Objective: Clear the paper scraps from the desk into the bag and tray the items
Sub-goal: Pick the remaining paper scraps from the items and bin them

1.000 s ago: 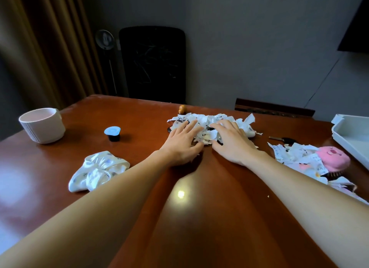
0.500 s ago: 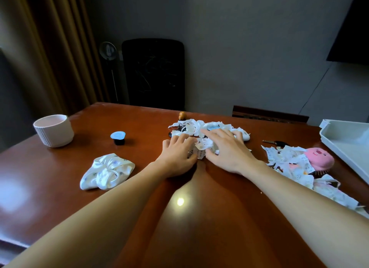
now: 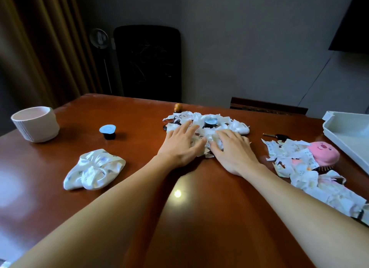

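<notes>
A heap of white paper scraps (image 3: pixel 201 121) lies at the far middle of the brown desk (image 3: pixel 139 187). My left hand (image 3: pixel 180 146) and my right hand (image 3: pixel 232 150) lie side by side on its near edge, fingers spread and pressing on the scraps. A small dark cup with a blue lid (image 3: pixel 210 122) shows among the scraps. A second heap of scraps (image 3: pixel 295 164) lies at the right, over a pink hairbrush (image 3: pixel 324 154). The white tray (image 3: pixel 347 136) sits at the far right edge. A crumpled white bag (image 3: pixel 93 169) lies at the left.
A white ribbed cup (image 3: pixel 36 124) stands at the far left. Another blue-lidded cup (image 3: pixel 108 131) sits near it. A small brown figure (image 3: pixel 177 107) stands behind the heap, and a key (image 3: pixel 277 136) lies right of it. A black chair (image 3: pixel 147 62) is behind the desk.
Both hands have drawn the near scraps toward me and spread flatter over them. A blue-lidded cup in the heap has come into sight. The camera has tilted.
</notes>
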Demonstrator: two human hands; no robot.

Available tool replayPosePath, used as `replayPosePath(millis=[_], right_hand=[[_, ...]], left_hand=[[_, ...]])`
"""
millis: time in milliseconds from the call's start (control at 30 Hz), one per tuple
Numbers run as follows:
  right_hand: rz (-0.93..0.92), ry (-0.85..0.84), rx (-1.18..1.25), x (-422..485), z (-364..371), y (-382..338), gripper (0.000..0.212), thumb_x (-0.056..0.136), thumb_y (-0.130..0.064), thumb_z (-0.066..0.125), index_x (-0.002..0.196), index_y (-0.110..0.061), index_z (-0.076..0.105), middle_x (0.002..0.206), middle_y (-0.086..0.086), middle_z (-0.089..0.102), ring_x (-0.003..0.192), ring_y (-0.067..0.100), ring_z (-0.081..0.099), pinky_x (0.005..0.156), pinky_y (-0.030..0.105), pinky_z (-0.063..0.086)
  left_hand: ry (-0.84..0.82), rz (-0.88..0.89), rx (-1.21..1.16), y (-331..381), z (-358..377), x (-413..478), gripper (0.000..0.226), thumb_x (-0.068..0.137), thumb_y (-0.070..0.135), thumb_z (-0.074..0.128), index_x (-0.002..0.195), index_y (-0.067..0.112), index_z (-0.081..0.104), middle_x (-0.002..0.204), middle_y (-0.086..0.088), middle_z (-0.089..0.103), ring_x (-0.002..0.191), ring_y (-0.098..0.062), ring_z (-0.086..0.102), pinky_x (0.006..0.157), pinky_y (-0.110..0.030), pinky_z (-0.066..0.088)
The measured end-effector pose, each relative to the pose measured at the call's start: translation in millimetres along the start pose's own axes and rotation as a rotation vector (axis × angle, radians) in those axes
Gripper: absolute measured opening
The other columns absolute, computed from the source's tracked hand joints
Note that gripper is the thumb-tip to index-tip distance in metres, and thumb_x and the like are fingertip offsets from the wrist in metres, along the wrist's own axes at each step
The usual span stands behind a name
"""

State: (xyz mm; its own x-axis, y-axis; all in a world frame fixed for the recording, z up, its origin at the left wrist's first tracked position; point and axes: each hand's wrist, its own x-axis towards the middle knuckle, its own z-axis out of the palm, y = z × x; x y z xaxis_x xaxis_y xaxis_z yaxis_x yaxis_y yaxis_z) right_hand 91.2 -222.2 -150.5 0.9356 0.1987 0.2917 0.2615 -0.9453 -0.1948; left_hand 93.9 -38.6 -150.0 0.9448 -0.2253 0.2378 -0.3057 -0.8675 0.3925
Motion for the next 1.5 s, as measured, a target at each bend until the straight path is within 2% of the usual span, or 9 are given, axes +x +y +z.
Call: replayPosePath(millis=[267,433,600,900,1000,1100,1233,1367,1500], right_hand=[[0.011,0.144,-0.094,-2,0,-4,0.048,0.095,-0.048,0.039,0.136,-0.026,0.049,0.126,-0.005,0.051,0.121,0.019,0.042,0.107,0.038,0.027],[0.014,0.23,-0.19,-3,-1,-6,0.055,0.089,-0.052,0.038,0.138,-0.028,0.046,0.137,-0.004,0.046,0.127,0.023,0.036,0.109,0.044,0.019],[0.065,0.093,-0.084,-3,-1,-7,0.061,0.095,-0.052,0.037,0.151,-0.029,0.029,0.159,-0.002,0.023,0.147,0.02,0.012,0.118,0.043,0.009],[0.083,0.056,-0.121,-6,-8,-12,0.048,0.098,-0.043,0.037,0.136,-0.017,0.049,0.133,-0.001,0.053,0.124,0.019,0.044,0.105,0.035,0.035],[0.066,0.087,-0.149,-5,-5,-13,0.047,0.097,-0.043,0.038,0.133,-0.017,0.052,0.129,0.0,0.055,0.121,0.019,0.046,0.105,0.036,0.034],[0.091,0.169,-0.192,-4,-3,-10,0.048,0.094,-0.046,0.036,0.129,-0.02,0.056,0.122,-0.004,0.06,0.115,0.017,0.048,0.105,0.039,0.026],[0.13,0.285,-0.165,-5,-1,-6,0.054,0.09,-0.049,0.036,0.137,-0.025,0.052,0.123,-0.003,0.057,0.117,0.02,0.042,0.108,0.044,0.021],[0.114,0.226,-0.079,-4,1,-5,0.054,0.094,-0.05,0.039,0.143,-0.028,0.045,0.144,-0.001,0.044,0.136,0.021,0.03,0.113,0.044,0.018],[0.147,0.083,0.001,-3,1,-5,0.055,0.096,-0.05,0.036,0.145,-0.024,0.043,0.149,-0.002,0.043,0.139,0.02,0.033,0.114,0.04,0.023]], left_hand=[[0.09,-0.025,0.103,-1,4,0,0.05,0.096,0.041,0.036,0.143,0.023,0.038,0.141,-0.002,0.04,0.129,-0.024,0.032,0.113,-0.043,0.015],[0.108,0.025,0.131,-3,6,-1,0.051,0.095,0.037,0.034,0.145,0.03,0.03,0.156,0.001,0.02,0.142,-0.028,0.014,0.117,-0.049,0.005],[0.006,0.047,0.132,-3,4,0,0.056,0.097,0.04,0.027,0.152,0.036,0.019,0.165,0.008,0.003,0.15,-0.026,0.0,0.118,-0.053,0.001],[-0.002,0.022,0.129,-2,2,0,0.051,0.098,0.039,0.03,0.148,0.028,0.03,0.163,0.005,0.016,0.14,-0.033,0.021,0.114,-0.049,0.014],[0.068,0.01,0.115,-4,4,1,0.043,0.097,0.034,0.034,0.136,0.021,0.043,0.146,0.001,0.042,0.126,-0.029,0.032,0.106,-0.043,0.021],[0.131,-0.013,0.131,-4,4,0,0.04,0.094,0.032,0.037,0.129,0.018,0.046,0.132,-0.003,0.046,0.121,-0.031,0.034,0.104,-0.043,0.025],[0.124,-0.007,0.127,-4,3,0,0.049,0.093,0.035,0.039,0.14,0.023,0.038,0.147,-0.002,0.032,0.134,-0.031,0.024,0.112,-0.048,0.015],[0.07,-0.005,0.132,-6,7,2,0.053,0.095,0.04,0.034,0.148,0.033,0.03,0.162,0.002,0.015,0.148,-0.027,0.005,0.116,-0.054,0.0],[0.058,-0.013,0.135,-7,6,2,0.054,0.096,0.043,0.033,0.146,0.024,0.038,0.159,0.003,0.025,0.144,-0.024,0.021,0.116,-0.049,0.01]])
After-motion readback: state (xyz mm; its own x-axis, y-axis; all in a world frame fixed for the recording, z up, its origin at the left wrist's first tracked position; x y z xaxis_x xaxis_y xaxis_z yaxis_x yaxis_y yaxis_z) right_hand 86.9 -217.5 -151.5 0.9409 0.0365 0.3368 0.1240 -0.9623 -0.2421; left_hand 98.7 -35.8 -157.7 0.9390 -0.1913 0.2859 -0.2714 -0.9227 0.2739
